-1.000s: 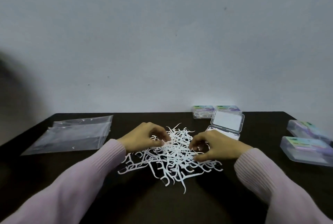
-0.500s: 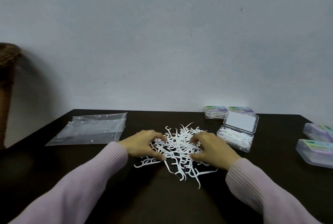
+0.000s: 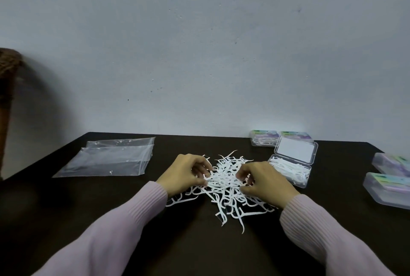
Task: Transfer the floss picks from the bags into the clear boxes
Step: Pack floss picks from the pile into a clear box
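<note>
A loose heap of white floss picks lies on the dark table in front of me. My left hand rests on the heap's left side, fingers curled and pinching some picks. My right hand sits on the right side, fingers curled into the picks. An open clear box with its lid up stands just right of the heap and holds several picks. Two flat clear bags lie at the left.
Two shut boxes with picks and coloured labels stand at the back by the wall. Two more shut boxes lie at the right edge. A brown object stands beyond the table's left side.
Both hands have drawn closer together over the heap, bunching the picks toward the middle. The view has shifted slightly left.
</note>
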The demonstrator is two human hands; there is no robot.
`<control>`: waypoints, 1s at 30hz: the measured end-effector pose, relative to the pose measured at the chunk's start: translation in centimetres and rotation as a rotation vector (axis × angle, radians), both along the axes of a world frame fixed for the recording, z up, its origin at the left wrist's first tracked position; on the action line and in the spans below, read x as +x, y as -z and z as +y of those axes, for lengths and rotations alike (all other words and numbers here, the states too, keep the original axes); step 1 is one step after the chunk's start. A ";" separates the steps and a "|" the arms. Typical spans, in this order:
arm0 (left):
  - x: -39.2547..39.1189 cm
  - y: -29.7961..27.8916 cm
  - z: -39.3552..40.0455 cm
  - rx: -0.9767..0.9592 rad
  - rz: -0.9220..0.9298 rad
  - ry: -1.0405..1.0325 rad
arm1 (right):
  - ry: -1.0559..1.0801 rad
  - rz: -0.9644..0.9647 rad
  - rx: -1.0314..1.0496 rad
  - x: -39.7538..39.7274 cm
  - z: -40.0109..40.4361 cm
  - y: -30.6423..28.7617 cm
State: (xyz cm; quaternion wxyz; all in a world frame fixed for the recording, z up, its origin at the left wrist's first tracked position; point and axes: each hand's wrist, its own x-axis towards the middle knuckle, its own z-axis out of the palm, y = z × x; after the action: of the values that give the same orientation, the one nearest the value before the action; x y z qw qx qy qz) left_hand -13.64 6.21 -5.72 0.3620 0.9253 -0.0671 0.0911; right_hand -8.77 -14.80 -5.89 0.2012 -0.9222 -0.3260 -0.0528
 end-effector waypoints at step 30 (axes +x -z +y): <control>0.7 -0.8 -1.5 -0.316 -0.126 -0.048 | -0.063 -0.106 -0.009 0.1 -0.4 -0.2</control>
State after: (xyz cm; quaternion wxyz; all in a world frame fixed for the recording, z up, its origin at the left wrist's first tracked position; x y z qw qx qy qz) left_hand -12.93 4.67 -4.95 0.4958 0.8506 -0.0523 0.1669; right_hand -8.71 -15.15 -5.69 0.1811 -0.9082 -0.3654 -0.0940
